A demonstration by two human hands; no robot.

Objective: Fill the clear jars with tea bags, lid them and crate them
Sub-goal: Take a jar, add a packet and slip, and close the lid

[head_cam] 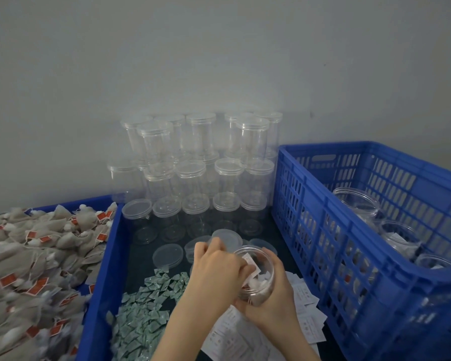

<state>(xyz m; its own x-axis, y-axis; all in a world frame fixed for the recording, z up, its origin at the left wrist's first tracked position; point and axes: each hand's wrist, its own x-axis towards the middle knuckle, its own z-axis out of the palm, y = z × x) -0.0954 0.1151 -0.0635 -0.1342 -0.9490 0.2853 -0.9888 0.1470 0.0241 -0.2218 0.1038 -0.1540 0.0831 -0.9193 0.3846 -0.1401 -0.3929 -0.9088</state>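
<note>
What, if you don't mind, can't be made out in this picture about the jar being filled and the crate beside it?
- Head view: left hand covers part of the jar mouth, so the bag count is hidden.
- Crate runs off the right edge; its jar total is cut off.
- Printing on the paper slips is too small to read.
- Right hand hides the jar's base.
</note>
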